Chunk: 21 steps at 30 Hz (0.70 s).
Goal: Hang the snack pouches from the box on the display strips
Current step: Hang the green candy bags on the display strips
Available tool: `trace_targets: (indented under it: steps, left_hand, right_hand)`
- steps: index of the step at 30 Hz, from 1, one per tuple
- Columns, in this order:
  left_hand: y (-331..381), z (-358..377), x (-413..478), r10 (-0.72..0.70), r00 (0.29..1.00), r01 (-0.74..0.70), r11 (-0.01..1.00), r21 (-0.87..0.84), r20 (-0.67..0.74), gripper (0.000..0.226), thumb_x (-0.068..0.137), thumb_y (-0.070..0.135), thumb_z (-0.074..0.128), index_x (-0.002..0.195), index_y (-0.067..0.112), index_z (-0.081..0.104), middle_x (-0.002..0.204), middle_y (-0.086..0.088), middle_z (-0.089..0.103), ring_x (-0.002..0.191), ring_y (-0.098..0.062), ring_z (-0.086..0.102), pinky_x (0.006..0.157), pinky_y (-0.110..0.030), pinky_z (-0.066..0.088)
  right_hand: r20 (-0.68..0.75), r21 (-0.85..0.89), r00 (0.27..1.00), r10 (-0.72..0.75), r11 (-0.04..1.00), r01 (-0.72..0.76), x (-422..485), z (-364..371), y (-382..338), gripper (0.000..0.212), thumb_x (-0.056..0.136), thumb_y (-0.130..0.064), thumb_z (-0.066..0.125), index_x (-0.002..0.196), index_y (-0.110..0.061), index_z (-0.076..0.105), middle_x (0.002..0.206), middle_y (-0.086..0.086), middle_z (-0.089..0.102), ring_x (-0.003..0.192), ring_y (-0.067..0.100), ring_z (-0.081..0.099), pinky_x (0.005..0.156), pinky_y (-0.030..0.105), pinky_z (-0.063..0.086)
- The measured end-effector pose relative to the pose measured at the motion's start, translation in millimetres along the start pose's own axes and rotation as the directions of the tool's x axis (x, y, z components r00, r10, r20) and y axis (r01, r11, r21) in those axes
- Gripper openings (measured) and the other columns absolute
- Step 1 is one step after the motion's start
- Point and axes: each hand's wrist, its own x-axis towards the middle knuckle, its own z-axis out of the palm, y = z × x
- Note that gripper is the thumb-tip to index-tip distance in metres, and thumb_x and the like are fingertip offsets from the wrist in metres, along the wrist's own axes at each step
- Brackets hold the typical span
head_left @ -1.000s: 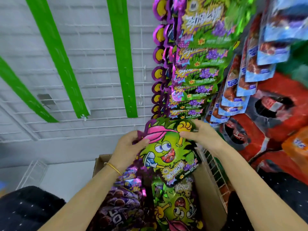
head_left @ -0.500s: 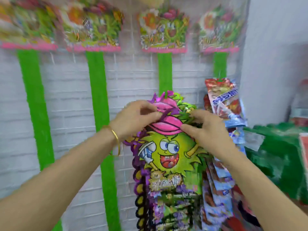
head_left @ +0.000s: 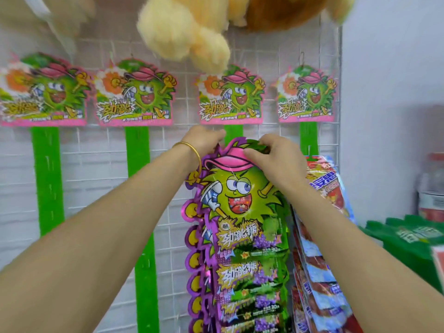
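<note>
From the head view, the right hand (head_left: pixel 276 159) pinches the pink top of the snack pouch (head_left: pixel 240 200), held up against a green display strip (head_left: pixel 233 133), and the left hand (head_left: pixel 204 140) curls beside it, though I cannot tell what it holds, so next the pouch top probably has to catch on the strip.

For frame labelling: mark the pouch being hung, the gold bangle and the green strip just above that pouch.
pouch (head_left: pixel 240 198), head view, on the cartoon face.
gold bangle (head_left: pixel 193 148), head view, on the band's upper curve.
green strip (head_left: pixel 233 132), head view, bare part under the header card.
</note>
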Motion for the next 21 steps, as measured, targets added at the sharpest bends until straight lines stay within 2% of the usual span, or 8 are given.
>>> trace_targets:
  steps: [3, 5, 9, 13, 15, 17, 19, 21]
  left_hand:
    - [3, 2, 2, -0.039, 0.998, 0.040, 0.999, -0.019, 0.045, 0.026, 0.087, 0.025, 0.057, 0.064, 0.013, 0.058, 0.059, -0.001, 0.059, 0.064, -0.019, 0.048, 0.070, -0.029, 0.042]
    - [6, 3, 2, -0.055, 0.996, 0.053, 0.998, 0.033, 0.067, 0.030, 0.088, 0.027, 0.056, 0.062, 0.013, 0.057, 0.065, -0.004, 0.056, 0.064, -0.019, 0.046, 0.070, -0.029, 0.040]
    - [13, 7, -1, -0.088, 0.996, 0.086, 0.992, 0.094, 0.018, 0.024, 0.086, 0.028, 0.059, 0.070, 0.011, 0.056, 0.072, -0.006, 0.049, 0.064, -0.020, 0.045, 0.062, -0.027, 0.038]
    - [16, 9, -2, -0.110, 0.994, 0.110, 0.985, 0.131, -0.009, 0.028, 0.083, 0.021, 0.058, 0.059, 0.014, 0.047, 0.069, -0.005, 0.044, 0.066, -0.020, 0.042, 0.053, -0.024, 0.030]
    - [15, 9, 0, -0.116, 0.993, 0.117, 0.988, 0.100, -0.012, 0.020, 0.084, 0.024, 0.059, 0.070, 0.011, 0.055, 0.075, -0.007, 0.048, 0.072, -0.022, 0.043, 0.052, -0.025, 0.031]
    - [14, 9, 0, -0.110, 0.994, 0.111, 0.990, 0.091, -0.016, 0.020, 0.086, 0.026, 0.059, 0.090, 0.006, 0.061, 0.075, -0.008, 0.050, 0.067, -0.021, 0.044, 0.051, -0.024, 0.031]
    - [11, 11, 2, -0.103, 0.995, 0.104, 0.992, 0.065, -0.015, 0.024, 0.088, 0.027, 0.057, 0.096, 0.004, 0.060, 0.073, -0.008, 0.052, 0.056, -0.016, 0.042, 0.052, -0.024, 0.032]
    - [8, 13, 1, -0.123, 0.992, 0.123, 0.992, 0.001, -0.014, 0.025, 0.090, 0.027, 0.055, 0.099, 0.004, 0.058, 0.078, -0.010, 0.056, 0.055, -0.015, 0.043, 0.054, -0.024, 0.036]
  right_hand:
    - [-0.001, -0.033, 1.000, -0.002, 0.999, 0.002, 5, 8, -3, 0.028, 0.081, -0.053, 0.061, 0.078, -0.026, 0.055, 0.078, -0.002, 0.057, 0.086, 0.026, 0.059, 0.048, 0.027, 0.023]
    - [-0.020, -0.057, 1.000, -0.003, 0.998, 0.002, 7, 11, -3, 0.028, 0.082, -0.052, 0.060, 0.084, -0.024, 0.060, 0.085, 0.000, 0.064, 0.088, 0.026, 0.059, 0.052, 0.029, 0.024]
    - [-0.093, -0.116, 0.995, -0.029, 0.993, 0.018, 10, 15, -3, 0.029, 0.086, -0.049, 0.056, 0.090, -0.021, 0.061, 0.089, 0.003, 0.067, 0.089, 0.029, 0.060, 0.058, 0.029, 0.030]
    - [-0.109, -0.210, 0.987, -0.116, 0.973, 0.091, 11, 14, -7, 0.025, 0.089, -0.045, 0.053, 0.091, -0.020, 0.059, 0.090, 0.005, 0.067, 0.089, 0.031, 0.060, 0.057, 0.029, 0.027]
    - [-0.091, -0.244, 0.985, -0.143, 0.963, 0.118, 11, 15, -8, 0.024, 0.090, -0.044, 0.053, 0.091, -0.020, 0.058, 0.090, 0.004, 0.067, 0.089, 0.031, 0.060, 0.058, 0.029, 0.027]
    - [-0.053, -0.251, 0.987, -0.153, 0.958, 0.135, 9, 18, -4, 0.023, 0.090, -0.043, 0.052, 0.090, -0.021, 0.056, 0.090, 0.004, 0.066, 0.089, 0.031, 0.060, 0.058, 0.029, 0.027]
    - [-0.014, -0.251, 0.989, -0.145, 0.958, 0.137, 5, 21, 0, 0.023, 0.090, -0.042, 0.052, 0.090, -0.020, 0.055, 0.091, 0.005, 0.066, 0.091, 0.031, 0.060, 0.058, 0.030, 0.028]
    - [0.014, -0.249, 0.991, -0.136, 0.959, 0.135, 2, 22, 5, 0.025, 0.090, -0.043, 0.053, 0.092, -0.019, 0.056, 0.093, 0.006, 0.067, 0.093, 0.031, 0.060, 0.059, 0.030, 0.028]
